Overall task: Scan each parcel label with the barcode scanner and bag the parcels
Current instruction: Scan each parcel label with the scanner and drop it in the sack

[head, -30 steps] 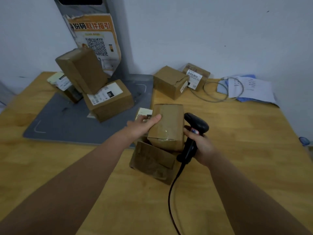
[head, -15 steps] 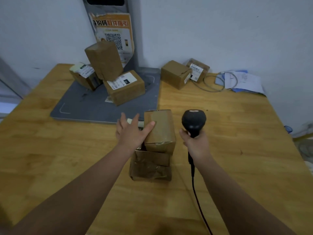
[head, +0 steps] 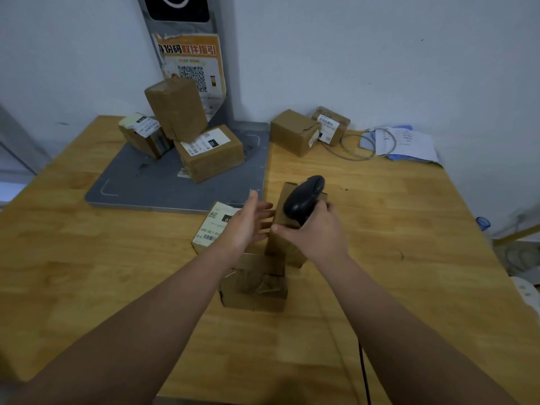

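My right hand (head: 314,232) grips the black barcode scanner (head: 304,200), its head tilted over a tall brown parcel (head: 285,244) that leans on a lower brown parcel (head: 254,290). My left hand (head: 244,225) hovers with straight, spread fingers just left of the tall parcel, partly covering a parcel with a white barcode label (head: 211,229). Whether the fingertips touch the tall parcel cannot be told. The scanner's cable (head: 365,372) runs down toward the near table edge.
Three parcels (head: 209,153) are piled on a grey scanning pad (head: 163,182) at the back left. Two more parcels (head: 295,133) sit by the wall, next to a grey cable loop (head: 350,147) and papers (head: 406,143). The wooden table (head: 409,229) ends at the right.
My right hand swung the scanner left and over the tall parcel. My left hand let go of that parcel's side and opened. The labelled parcel behind now shows.
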A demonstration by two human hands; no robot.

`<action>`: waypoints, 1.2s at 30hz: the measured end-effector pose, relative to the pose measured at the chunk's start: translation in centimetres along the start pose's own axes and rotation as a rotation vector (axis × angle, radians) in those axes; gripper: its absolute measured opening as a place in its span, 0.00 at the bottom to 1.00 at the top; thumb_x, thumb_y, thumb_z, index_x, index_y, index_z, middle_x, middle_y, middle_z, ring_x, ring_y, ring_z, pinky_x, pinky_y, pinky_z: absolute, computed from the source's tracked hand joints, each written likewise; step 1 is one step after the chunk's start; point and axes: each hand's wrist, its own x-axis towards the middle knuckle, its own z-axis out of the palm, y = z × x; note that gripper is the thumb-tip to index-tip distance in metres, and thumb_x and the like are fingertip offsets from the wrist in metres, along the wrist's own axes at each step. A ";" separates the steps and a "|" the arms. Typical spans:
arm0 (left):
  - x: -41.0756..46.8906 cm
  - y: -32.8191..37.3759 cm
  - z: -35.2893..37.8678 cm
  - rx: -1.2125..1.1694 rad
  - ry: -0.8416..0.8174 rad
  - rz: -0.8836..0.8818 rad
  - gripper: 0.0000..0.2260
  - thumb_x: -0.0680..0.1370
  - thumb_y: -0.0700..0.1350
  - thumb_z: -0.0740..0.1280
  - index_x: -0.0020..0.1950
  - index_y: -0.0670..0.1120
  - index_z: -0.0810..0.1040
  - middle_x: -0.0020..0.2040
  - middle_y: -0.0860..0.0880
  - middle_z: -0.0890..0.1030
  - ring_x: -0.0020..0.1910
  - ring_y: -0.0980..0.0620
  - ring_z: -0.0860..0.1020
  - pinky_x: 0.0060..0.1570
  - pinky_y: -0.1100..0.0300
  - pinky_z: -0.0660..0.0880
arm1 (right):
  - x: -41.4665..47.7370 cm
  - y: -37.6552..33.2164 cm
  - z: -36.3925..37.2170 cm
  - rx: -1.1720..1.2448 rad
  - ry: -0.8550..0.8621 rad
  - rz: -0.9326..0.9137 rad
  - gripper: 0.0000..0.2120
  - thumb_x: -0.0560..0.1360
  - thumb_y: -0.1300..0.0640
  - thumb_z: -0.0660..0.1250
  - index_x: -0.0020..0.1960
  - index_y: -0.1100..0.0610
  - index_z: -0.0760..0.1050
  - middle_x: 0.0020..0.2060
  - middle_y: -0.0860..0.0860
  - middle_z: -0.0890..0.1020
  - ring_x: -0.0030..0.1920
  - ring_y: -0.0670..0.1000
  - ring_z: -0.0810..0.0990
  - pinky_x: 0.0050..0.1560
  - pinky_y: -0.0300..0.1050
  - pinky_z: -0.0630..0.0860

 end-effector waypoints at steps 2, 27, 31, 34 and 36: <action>-0.5 0.1 0.7 0.030 -0.048 0.051 0.26 0.83 0.59 0.45 0.68 0.47 0.72 0.67 0.48 0.75 0.64 0.53 0.72 0.61 0.58 0.68 | 0.5 1.0 -0.8 0.230 0.010 0.055 0.37 0.63 0.41 0.78 0.65 0.55 0.70 0.59 0.49 0.76 0.57 0.48 0.76 0.55 0.45 0.74; -2.3 -6.0 -2.8 1.418 -0.208 0.218 0.45 0.69 0.63 0.71 0.78 0.50 0.53 0.70 0.50 0.63 0.68 0.50 0.62 0.65 0.54 0.65 | -4.6 6.9 3.9 0.798 -0.174 0.211 0.16 0.74 0.59 0.71 0.60 0.51 0.74 0.50 0.46 0.82 0.54 0.52 0.81 0.54 0.55 0.80; -3.4 -5.3 -2.9 0.780 -0.167 0.049 0.37 0.73 0.60 0.70 0.77 0.50 0.60 0.67 0.52 0.68 0.63 0.53 0.68 0.58 0.59 0.69 | -4.7 7.0 2.6 0.954 -0.203 0.227 0.17 0.75 0.51 0.71 0.62 0.52 0.75 0.52 0.47 0.82 0.52 0.49 0.81 0.38 0.42 0.78; -4.5 -5.5 -2.9 0.308 -0.130 -0.077 0.28 0.74 0.60 0.68 0.71 0.51 0.69 0.63 0.53 0.76 0.58 0.55 0.76 0.55 0.60 0.73 | -4.6 6.9 1.7 1.073 -0.260 0.231 0.18 0.72 0.49 0.73 0.60 0.51 0.77 0.54 0.47 0.83 0.55 0.48 0.81 0.51 0.48 0.80; -4.6 -5.3 -2.4 -0.018 -0.064 -0.101 0.20 0.76 0.57 0.66 0.64 0.50 0.76 0.59 0.50 0.81 0.56 0.51 0.79 0.57 0.57 0.74 | -4.6 6.9 1.1 1.126 -0.286 0.238 0.23 0.68 0.48 0.75 0.61 0.53 0.77 0.55 0.49 0.83 0.58 0.51 0.80 0.59 0.55 0.77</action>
